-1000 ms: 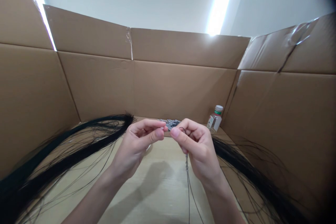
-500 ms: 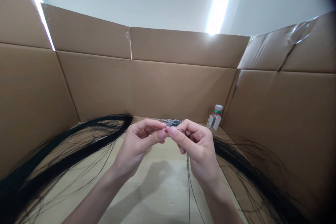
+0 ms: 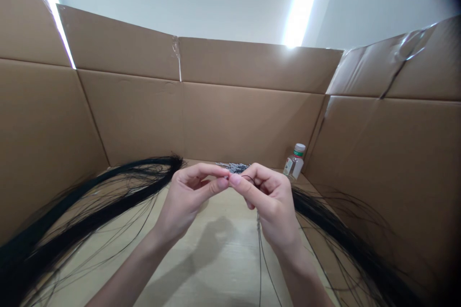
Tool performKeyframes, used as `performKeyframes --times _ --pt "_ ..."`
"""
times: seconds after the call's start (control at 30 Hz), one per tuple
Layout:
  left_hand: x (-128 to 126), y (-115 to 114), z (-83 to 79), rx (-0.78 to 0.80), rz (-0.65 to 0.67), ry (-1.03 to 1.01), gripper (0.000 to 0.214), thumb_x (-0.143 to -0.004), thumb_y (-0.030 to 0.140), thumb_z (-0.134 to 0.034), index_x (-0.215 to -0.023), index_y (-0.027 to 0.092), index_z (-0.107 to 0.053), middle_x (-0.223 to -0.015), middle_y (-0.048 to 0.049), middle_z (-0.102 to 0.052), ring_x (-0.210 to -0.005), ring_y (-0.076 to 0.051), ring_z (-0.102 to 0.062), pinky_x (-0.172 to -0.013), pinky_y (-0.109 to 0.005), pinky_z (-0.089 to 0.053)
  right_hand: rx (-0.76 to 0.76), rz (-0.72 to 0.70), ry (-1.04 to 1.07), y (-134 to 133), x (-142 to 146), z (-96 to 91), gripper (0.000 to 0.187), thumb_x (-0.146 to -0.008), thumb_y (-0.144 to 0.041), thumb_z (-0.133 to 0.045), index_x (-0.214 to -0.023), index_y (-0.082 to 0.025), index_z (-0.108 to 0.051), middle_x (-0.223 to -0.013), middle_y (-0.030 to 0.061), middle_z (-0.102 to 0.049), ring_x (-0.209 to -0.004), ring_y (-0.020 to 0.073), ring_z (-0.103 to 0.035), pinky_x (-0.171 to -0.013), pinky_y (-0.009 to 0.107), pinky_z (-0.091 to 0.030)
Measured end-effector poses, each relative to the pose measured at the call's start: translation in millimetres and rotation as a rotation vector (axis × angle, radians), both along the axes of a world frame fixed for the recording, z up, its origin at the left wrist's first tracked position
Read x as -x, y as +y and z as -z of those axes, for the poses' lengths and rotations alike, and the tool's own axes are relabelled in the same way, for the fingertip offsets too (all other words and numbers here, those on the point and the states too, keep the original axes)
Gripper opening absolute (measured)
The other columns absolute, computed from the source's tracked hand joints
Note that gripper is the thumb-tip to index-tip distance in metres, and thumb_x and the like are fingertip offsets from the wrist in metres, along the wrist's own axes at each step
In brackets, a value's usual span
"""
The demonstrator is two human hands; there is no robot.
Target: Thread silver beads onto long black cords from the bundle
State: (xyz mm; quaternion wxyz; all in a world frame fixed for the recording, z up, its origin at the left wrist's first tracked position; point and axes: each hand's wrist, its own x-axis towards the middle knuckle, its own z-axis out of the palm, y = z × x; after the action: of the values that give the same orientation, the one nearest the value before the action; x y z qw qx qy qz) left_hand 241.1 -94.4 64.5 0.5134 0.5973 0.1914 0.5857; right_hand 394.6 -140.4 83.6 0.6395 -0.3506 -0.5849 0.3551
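Both hands meet fingertip to fingertip above the middle of the table. My left hand [image 3: 194, 192] pinches a tiny shiny piece between thumb and forefinger; it is too small to name. My right hand [image 3: 268, 196] is closed on a thin dark cord [image 3: 260, 254], which makes a small loop by the forefinger and hangs down below the palm in two strands with small knots or beads near the top. Just behind the fingertips lies a pile of grey, beaded-looking strands [image 3: 236, 168], partly hidden by the hands.
A thick bundle of black cords [image 3: 118, 201] bends across the left side. Another black bundle [image 3: 334, 225] runs along the right. A clear bottle with a white cap [image 3: 294, 163] stands in the back right corner. Cardboard walls [image 3: 252, 115] enclose the pale table [image 3: 201, 268].
My fingertips have drawn slightly closer together, and the tiny shiny piece is more covered by the left thumb and forefinger. The hanging cord has shifted a little to the right.
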Motion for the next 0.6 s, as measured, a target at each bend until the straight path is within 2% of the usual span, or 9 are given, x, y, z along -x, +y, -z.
performKeyframes --times 0.23,0.3,0.37,0.43,0.5,0.6 --pt "5.9 -4.6 -2.0 -0.298 -0.237 0.190 0.007 -0.085 0.023 -0.083 -0.087 0.029 -0.083 -0.088 -0.0006 -0.078 -0.087 -0.018 -0.069 -0.083 -0.029 -0.056 -0.001 0.019 -0.027 2.9 -2.9 -0.7 0.032 -0.085 -0.039 -0.077 -0.065 -0.018 -0.065 -0.051 -0.0056 -0.044 -0.047 0.0075 -0.035 -0.045 0.023 -0.030" --pt "5.7 -4.9 -1.6 -0.320 -0.258 0.192 0.008 -0.085 0.023 -0.083 -0.087 0.030 -0.083 -0.087 0.0001 -0.078 -0.087 -0.017 -0.069 -0.083 -0.028 -0.055 0.007 0.007 -0.024 4.8 -3.6 -0.1 0.031 -0.085 -0.040 -0.077 -0.066 -0.018 -0.066 -0.052 -0.0055 -0.044 -0.048 0.0077 -0.035 -0.045 0.024 -0.030" --pt "3.1 -4.1 -0.1 -0.235 -0.208 0.139 0.009 -0.085 0.024 -0.083 -0.087 0.032 -0.083 -0.088 0.0015 -0.078 -0.086 -0.016 -0.070 -0.081 -0.026 -0.056 0.012 -0.017 -0.010 6.4 -3.8 1.4 0.031 -0.085 -0.040 -0.077 -0.066 -0.018 -0.066 -0.052 -0.0058 -0.044 -0.048 0.0077 -0.035 -0.046 0.024 -0.029" --pt "-1.3 -2.4 2.5 -0.102 -0.099 0.052 0.008 -0.085 0.025 -0.083 -0.088 0.033 -0.083 -0.089 0.0026 -0.078 -0.086 -0.014 -0.071 -0.080 -0.025 -0.057 0.016 -0.043 0.013 7.2 -3.4 3.5 0.031 -0.086 -0.040 -0.078 -0.067 -0.018 -0.066 -0.051 -0.0063 -0.043 -0.049 0.0077 -0.034 -0.047 0.024 -0.029" --pt "-6.0 -0.9 5.7 -0.006 0.007 -0.026 0.006 -0.085 0.027 -0.083 -0.087 0.033 -0.083 -0.096 0.0023 -0.079 -0.091 -0.014 -0.071 -0.083 -0.025 -0.057 0.009 -0.058 0.040 7.5 -2.4 5.5 0.030 -0.086 -0.039 -0.078 -0.068 -0.018 -0.067 -0.051 -0.0068 -0.043 -0.049 0.0074 -0.033 -0.048 0.024 -0.029" --pt "-11.3 -0.6 9.5 0.074 0.089 -0.093 0.002 -0.083 0.030 -0.085 -0.084 0.030 -0.083 -0.107 0.0009 -0.077 -0.101 -0.015 -0.069 -0.089 -0.026 -0.056 -0.007 -0.049 0.069 7.9 -0.3 7.3 0.028 -0.087 -0.037 -0.079 -0.070 -0.018 -0.068 -0.052 -0.0067 -0.044 -0.050 0.0071 -0.033 -0.050 0.024 -0.029"
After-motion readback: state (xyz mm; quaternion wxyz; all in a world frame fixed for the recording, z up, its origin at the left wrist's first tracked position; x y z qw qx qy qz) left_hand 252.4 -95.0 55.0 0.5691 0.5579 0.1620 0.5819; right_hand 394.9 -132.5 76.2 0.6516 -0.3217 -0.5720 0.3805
